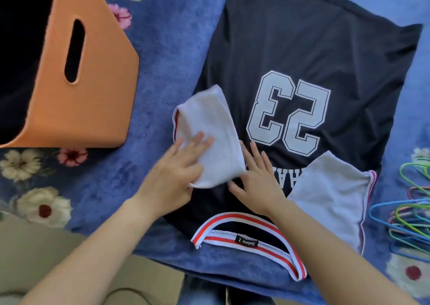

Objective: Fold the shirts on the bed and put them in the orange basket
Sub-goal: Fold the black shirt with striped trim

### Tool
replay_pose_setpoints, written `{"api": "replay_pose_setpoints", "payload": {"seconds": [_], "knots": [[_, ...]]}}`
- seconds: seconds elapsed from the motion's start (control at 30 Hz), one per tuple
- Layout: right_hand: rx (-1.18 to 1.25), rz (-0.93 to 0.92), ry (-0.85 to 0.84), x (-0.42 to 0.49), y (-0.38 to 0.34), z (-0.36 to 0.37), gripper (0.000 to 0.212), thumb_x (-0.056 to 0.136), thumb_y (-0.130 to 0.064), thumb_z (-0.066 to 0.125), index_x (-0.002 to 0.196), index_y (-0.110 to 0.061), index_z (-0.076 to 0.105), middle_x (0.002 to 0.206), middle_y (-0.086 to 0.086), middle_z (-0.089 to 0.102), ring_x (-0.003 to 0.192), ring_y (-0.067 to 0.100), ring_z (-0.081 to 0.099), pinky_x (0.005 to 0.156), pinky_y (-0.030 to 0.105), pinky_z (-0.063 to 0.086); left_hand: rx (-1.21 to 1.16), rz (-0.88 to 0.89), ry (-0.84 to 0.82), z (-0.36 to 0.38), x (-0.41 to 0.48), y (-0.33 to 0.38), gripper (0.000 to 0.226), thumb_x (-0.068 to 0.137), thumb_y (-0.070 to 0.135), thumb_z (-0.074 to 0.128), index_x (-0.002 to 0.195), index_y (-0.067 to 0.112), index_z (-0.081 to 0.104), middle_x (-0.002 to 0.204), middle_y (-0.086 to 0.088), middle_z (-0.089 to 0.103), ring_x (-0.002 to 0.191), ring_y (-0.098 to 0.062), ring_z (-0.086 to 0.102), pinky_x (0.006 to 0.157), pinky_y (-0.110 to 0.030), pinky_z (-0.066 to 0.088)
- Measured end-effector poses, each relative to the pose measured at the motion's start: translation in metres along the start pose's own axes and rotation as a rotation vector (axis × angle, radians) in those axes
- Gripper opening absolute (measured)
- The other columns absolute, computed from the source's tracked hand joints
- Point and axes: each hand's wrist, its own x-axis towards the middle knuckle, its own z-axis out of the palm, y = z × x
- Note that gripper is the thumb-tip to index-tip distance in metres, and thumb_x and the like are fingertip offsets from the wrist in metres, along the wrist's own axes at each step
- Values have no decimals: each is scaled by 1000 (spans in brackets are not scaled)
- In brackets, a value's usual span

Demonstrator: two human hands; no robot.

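Evidently an early fold: on the bed (160, 49) the dark shirt (302, 37) lay spread near the orange basket (97, 100) (one grey sleeve (209, 114) turned inward), left hand (172, 181) and right hand (258, 183) pressing flat, fingers straight; the other sleeve (330, 195) likely came next.

The bed (162, 49) fills most of the frame, and the floor (35, 246) shows at the lower left. The basket (97, 100) stands on the bed at the upper left, well apart from the hangers (407, 211), which lie piled at the right edge. Between them the shirt (302, 37) lies spread flat on the bed, its collar (246, 223) toward the bottom of the frame and its hem toward the top. One sleeve (209, 118) lies folded inward over the shirt's left side; the other sleeve (325, 188) lies spread out at the lower right, just beside the hangers. The left hand (172, 179) rests flat on the folded sleeve. The right hand (258, 181) lies flat on the shirt's chest, just right of that sleeve and above the collar.
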Motion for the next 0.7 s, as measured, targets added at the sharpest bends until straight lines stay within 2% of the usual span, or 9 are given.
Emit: {"api": "replay_pose_setpoints", "payload": {"seconds": [0.07,0.17,0.27,0.33,0.37,0.43,0.5,0.6,0.7], "knots": [[39,26,214,-8,1,3,48,81,-24,45,128,-25,56,153,8,32,142,25,15,110,40,15,66,57,-263,17,-15,-3,21,52,2,50,67,16,45,149,-12,37,145,-24,16,113,-44,17],[247,206,475,-15,-1,5,47,73,-18,33,106,-14,67,131,10,55,123,22,33,97,46,31,38,-5,-378,18,-27,2,15,60,22,48,73,16,52,151,-7,36,145,-21,14,116,-41,10],[314,255,536,-9,-14,-1,53,77,-21,34,121,-9,62,133,9,54,125,19,33,101,44,31,40,-87,-222,16,-12,6,40,76,24,42,112,12,55,152,-10,32,144,-23,18,118,-38,8],[138,165,418,-2,-19,2,57,82,-25,37,136,-14,51,145,9,44,136,22,29,107,41,23,160,-204,-183,24,-3,1,53,89,29,36,138,10,39,155,-11,23,145,-22,12,118,-38,4],[39,105,325,0,-20,6,58,84,-29,35,140,-16,46,150,9,38,140,25,27,110,43,21,219,-258,-228,28,-1,-3,58,93,36,32,145,12,33,156,-12,19,146,-22,10,118,-38,2],[-120,3,115,3,-18,12,63,88,-37,22,148,-20,33,158,9,20,146,28,16,115,50,19,327,-304,-354,35,-1,-12,64,94,47,25,148,16,31,157,-15,18,145,-24,13,117,-40,2],[-129,-35,1,3,-9,13,68,87,-43,11,152,-23,18,160,5,3,147,25,-1,118,49,8,384,-314,-409,38,-1,-14,66,91,50,26,148,16,33,155,-17,22,144,-25,17,116,-42,0],[-122,-42,150,-18,0,-2,62,88,-40,32,147,-21,34,156,6,26,145,24,19,115,43,13,344,-234,-392,35,-3,-1,69,88,50,32,148,17,30,155,-15,24,147,-20,6,116,-44,-2],[-86,-22,227,-68,27,-6,65,88,-38,41,148,-16,30,155,6,28,144,21,21,116,40,16,251,-53,-429,25,-21,18,75,84,53,39,149,18,26,157,-10,22,146,-21,9,117,-43,4]]}}
